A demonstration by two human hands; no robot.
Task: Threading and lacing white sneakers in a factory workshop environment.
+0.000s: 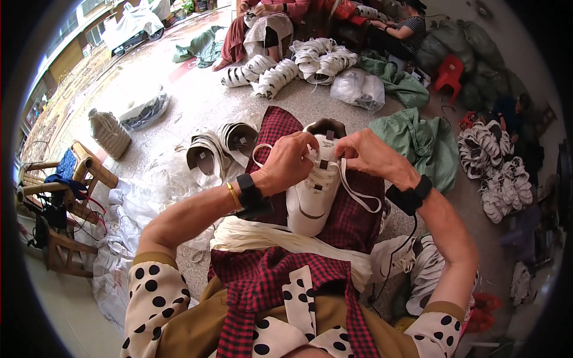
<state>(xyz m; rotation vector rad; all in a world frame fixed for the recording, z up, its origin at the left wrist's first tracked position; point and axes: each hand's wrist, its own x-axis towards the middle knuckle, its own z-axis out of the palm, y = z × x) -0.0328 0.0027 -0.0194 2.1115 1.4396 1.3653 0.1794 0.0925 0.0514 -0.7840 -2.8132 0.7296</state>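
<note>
White lace runs through both hands: the left hand [290,161] pinches a loop of the flat lace [358,194] beside the tongue of a white sneaker [313,200], and the right hand [370,154] grips the lace at the eyelets on the other side, fingers closed tight around it. A free end of lace hangs down past the shoe's right side. The sneaker lies toe toward the person on a red checked cloth [352,221] spread over the lap, near the cloth's middle. Each wrist wears a black band [250,192], the left one also a gold bangle [231,196]. Against the near edge of the cloth, just below the shoe's toe, a thick bundle of white laces [262,235] lies across the lap. Off the cloth's left edge, several unlaced white shoes [218,149] rest on the concrete floor [197,95] among clear plastic bags. Off its right edge sits a green sack [427,143], and farther right a heap of white shoes [498,173]. Beyond, other people sit on the floor by more shoe piles [298,62].
</note>
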